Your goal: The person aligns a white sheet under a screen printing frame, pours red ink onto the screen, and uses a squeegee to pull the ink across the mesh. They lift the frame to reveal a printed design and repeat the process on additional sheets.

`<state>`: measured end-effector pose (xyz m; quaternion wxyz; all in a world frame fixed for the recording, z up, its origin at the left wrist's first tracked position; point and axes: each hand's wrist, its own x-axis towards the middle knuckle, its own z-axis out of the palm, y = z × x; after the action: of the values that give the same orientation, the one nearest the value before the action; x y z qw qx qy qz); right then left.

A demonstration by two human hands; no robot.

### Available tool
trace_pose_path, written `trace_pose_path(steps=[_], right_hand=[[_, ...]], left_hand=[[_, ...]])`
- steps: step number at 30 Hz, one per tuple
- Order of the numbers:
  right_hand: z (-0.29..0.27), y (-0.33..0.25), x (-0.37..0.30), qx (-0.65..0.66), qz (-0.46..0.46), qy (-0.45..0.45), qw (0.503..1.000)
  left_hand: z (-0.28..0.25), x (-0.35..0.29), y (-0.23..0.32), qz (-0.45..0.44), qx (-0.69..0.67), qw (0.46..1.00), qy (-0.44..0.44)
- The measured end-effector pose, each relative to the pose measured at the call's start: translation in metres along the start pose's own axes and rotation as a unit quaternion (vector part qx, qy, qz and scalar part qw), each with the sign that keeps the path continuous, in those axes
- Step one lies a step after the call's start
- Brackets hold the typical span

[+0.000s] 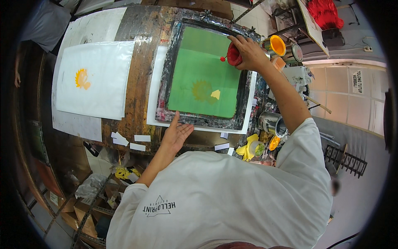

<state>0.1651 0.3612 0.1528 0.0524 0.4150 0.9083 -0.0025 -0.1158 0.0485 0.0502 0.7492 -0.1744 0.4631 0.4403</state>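
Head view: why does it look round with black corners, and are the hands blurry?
In the head view, the wide fisheye lens likely gives the black corners and bows straight edges toward the rim; also in the head view, the left hand, and the right hand on the red cup, look fairly sharp; the head view's lower left is dimmer than the bright panels at right.

Right arm [289, 97] outstretched, right hand [251, 54] curled in a grip, left hand [177, 135] nearer, loosely spread

Smooth green screen [195, 62], rough wooden table [142, 81]; shiny metal can [268, 123]
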Motion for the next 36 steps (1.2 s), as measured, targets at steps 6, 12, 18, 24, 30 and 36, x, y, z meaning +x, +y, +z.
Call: trace_pose_path(steps=[6,12,18,24,30,36], right_hand=[[0.000,0.001,-0.001,-0.008,0.002,-0.009,1.000],[-0.003,-0.003,-0.003,-0.028,0.021,-0.027,0.999],[-0.007,-0.003,-0.005,-0.024,0.028,-0.036,0.999],[-0.008,-0.006,-0.012,-0.025,0.039,-0.007,0.999],[0.002,0.009,-0.035,0.086,0.052,0.108,0.989],[0.017,0.017,-0.068,0.251,0.077,0.227,0.938]], left_hand=[[0.001,-0.002,0.001,-0.005,0.003,1.000,-0.001],[0.001,-0.001,0.003,-0.009,0.006,1.000,-0.007],[0.001,0.000,0.002,-0.011,0.004,1.000,-0.009],[-0.001,0.000,0.002,-0.012,0.004,1.000,-0.018],[-0.002,0.003,0.002,-0.035,-0.029,0.999,-0.025],[-0.005,0.005,0.005,-0.054,-0.063,0.995,-0.056]])
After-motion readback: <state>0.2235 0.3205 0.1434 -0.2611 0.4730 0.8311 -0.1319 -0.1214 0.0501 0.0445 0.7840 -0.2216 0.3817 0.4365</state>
